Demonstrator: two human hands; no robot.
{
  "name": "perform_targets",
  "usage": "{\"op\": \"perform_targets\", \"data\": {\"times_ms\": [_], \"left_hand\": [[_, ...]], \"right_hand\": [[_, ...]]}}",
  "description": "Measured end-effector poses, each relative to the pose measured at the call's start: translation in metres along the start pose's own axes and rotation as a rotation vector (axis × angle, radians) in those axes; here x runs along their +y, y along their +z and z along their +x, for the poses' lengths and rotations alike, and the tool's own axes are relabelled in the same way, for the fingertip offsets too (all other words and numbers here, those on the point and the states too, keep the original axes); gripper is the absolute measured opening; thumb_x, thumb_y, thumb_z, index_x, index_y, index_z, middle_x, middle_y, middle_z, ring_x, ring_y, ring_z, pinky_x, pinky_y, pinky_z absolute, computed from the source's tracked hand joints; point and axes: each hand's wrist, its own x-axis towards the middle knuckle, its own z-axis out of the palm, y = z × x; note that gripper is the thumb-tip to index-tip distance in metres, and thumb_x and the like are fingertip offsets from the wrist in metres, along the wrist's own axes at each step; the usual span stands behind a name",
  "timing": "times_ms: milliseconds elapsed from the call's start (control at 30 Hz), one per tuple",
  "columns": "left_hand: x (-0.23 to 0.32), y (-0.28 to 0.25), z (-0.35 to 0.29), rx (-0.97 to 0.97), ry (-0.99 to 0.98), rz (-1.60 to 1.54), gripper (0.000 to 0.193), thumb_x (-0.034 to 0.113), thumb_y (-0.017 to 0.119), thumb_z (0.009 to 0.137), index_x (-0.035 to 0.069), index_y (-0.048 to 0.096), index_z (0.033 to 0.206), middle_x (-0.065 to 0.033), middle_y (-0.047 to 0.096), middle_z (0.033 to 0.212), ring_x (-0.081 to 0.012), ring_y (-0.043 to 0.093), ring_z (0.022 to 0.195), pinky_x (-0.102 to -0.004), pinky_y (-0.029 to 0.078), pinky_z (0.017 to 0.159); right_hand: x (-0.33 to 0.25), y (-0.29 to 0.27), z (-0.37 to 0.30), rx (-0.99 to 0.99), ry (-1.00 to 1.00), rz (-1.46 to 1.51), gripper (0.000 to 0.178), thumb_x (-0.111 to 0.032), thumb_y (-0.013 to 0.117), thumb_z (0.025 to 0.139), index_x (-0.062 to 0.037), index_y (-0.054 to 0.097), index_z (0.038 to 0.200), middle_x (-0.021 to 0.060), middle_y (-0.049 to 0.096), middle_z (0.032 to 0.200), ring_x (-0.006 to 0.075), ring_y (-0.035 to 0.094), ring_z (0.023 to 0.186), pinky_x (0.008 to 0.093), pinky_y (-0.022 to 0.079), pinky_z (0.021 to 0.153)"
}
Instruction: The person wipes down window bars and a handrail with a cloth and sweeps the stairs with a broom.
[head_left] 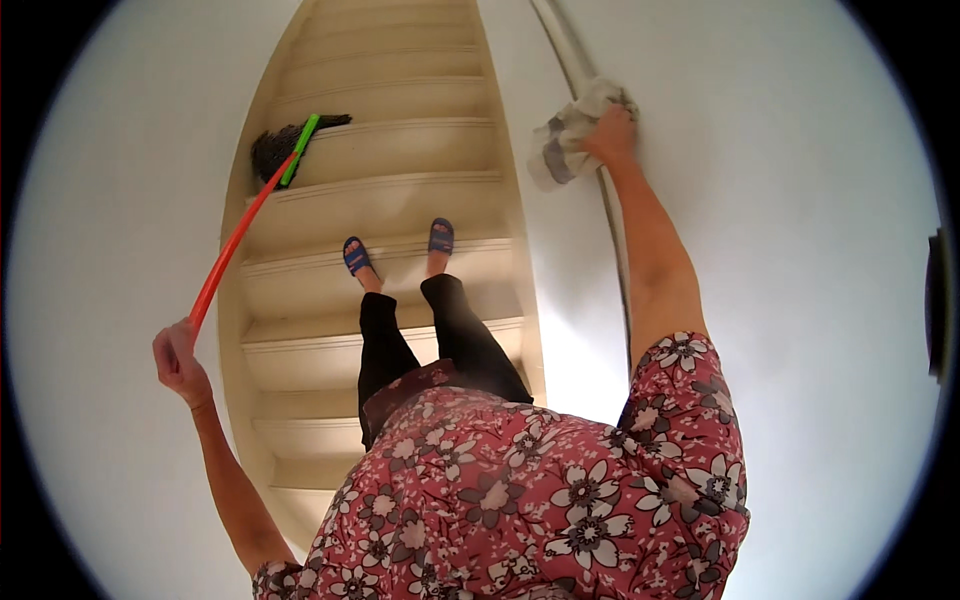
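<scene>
My left hand point(180, 362) is closed around the end of a long red mop handle point(232, 245). The handle slants up to a green bar point(300, 150) over a dark grey, shaggy mop head point(275, 152), which lies on a stair at the left side, close to the wall. On the right, my right hand point(613, 135) grips a crumpled white and grey cloth point(570, 138). The cloth is wrapped over the handrail point(563, 45) and covers part of it.
Cream-coloured stairs point(390, 160) run through the middle, narrowing toward the far end. My feet, in blue slippers point(441, 236), stand on one of the steps. White walls point(120, 200) flank the staircase. At the far right edge a dark object point(936, 305) shows, its kind unclear.
</scene>
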Motion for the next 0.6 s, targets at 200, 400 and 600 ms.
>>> {"op": "perform_targets", "data": {"times_ms": [200, 400, 600], "left_hand": [[-0.014, -0.032, -0.025, 0.015, -0.062, -0.072, 0.007, 0.004, 0.046, 0.082, -0.002, 0.049, 0.081, -0.0070, 0.055, 0.080, -0.0125, 0.051, 0.075, -0.0242, 0.042, 0.072], [-0.030, -0.113, -0.041, 0.025, -0.053, -0.133, 0.005, 0.003, 0.047, 0.081, 0.000, 0.051, 0.080, -0.0071, 0.057, 0.083, -0.0106, 0.051, 0.075, -0.0217, 0.041, 0.072], [-0.038, -0.189, -0.046, 0.069, -0.062, -0.141, 0.007, 0.004, 0.047, 0.081, -0.001, 0.052, 0.081, -0.0080, 0.057, 0.085, -0.0119, 0.051, 0.077, -0.0228, 0.041, 0.073]], "right_hand": [[-0.006, 0.001, -0.051, 0.133, 0.029, 0.131, 0.093, -0.038, 0.072, 0.052, 0.0051, 0.023, 0.117, 0.0213, 0.037, 0.111, 0.0327, 0.036, 0.105, 0.0382, 0.031, 0.089], [-0.102, -0.047, -0.134, 0.282, 0.013, 0.138, 0.085, -0.031, 0.064, 0.063, 0.0030, 0.015, 0.123, 0.0239, 0.032, 0.117, 0.0388, 0.032, 0.108, 0.0433, 0.028, 0.090], [-0.271, 0.030, -0.246, -0.034, -0.309, 0.553, 0.070, -0.025, 0.056, 0.072, 0.0049, 0.020, 0.124, 0.0258, 0.031, 0.122, 0.0369, 0.031, 0.112, 0.0399, 0.027, 0.093]]}}
